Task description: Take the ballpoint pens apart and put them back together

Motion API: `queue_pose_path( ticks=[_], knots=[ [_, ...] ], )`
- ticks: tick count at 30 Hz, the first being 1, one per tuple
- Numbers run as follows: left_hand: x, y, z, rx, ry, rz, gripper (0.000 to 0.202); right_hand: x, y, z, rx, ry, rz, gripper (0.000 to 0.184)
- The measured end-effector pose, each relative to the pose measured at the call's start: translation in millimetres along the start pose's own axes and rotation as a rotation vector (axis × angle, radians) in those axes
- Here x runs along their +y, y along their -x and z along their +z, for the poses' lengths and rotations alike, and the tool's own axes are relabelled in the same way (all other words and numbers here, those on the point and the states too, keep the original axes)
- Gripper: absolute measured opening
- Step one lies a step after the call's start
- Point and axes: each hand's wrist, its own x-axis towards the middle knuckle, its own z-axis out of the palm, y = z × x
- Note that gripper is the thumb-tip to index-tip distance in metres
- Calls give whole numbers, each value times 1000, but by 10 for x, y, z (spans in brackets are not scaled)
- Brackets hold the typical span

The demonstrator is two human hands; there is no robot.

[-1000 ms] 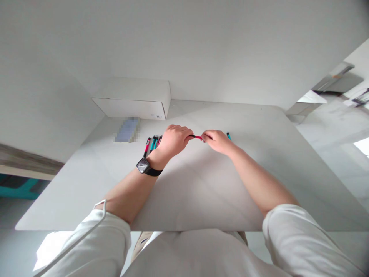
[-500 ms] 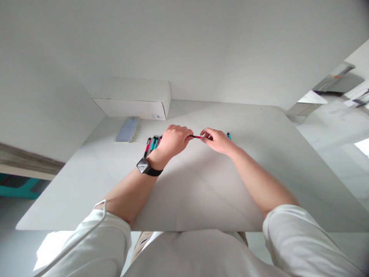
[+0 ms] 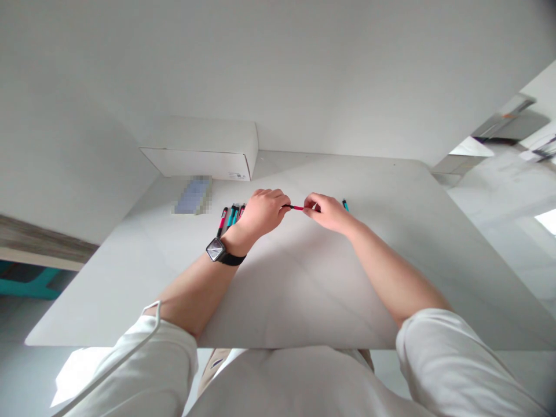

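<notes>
Between my two hands a red and black pen (image 3: pixel 297 208) is held level above the table. My left hand (image 3: pixel 266 209), with a watch on its wrist, is closed on the pen's black end. The fingers of my right hand (image 3: pixel 325 212) pinch the red part at the other end, and that end is hidden in them. Several pens lie left of my left hand, among them a red and black pen (image 3: pixel 223 220) and a teal pen (image 3: pixel 232 215); my wrist partly covers them. Just beyond my right hand lies another teal pen (image 3: pixel 345 205), mostly hidden.
A long white box (image 3: pixel 195 162) stands at the back left against the wall. In front of it lies a blurred-out bluish flat thing (image 3: pixel 192 195). The pale table (image 3: pixel 295 301) reaches from the wall to my body.
My right hand has shifted very slightly to the right, and a little more of the pen's red part shows between my hands. The left hand stays nearly still.
</notes>
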Motion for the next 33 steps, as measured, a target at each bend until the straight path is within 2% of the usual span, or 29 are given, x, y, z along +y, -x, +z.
queue_pose_path(
  ticks=[6,12,18,26,33],
  knots=[
    [-19,-3,27,-30,8,15,17,53,-8,1,32,-3,-34,18],
    [-32,-4,36,-49,21,30,19,75,-29,20,37,51,-79,7],
    [-22,0,37,-76,59,35,25,31,-22,-1,62,18,-75,10],
    [17,16,2,-86,24,34,25,61,-26,-32,-43,36,-57,20],
    [26,10,6,-58,60,26,23,18,-19,-4,30,20,-87,8]
  ],
)
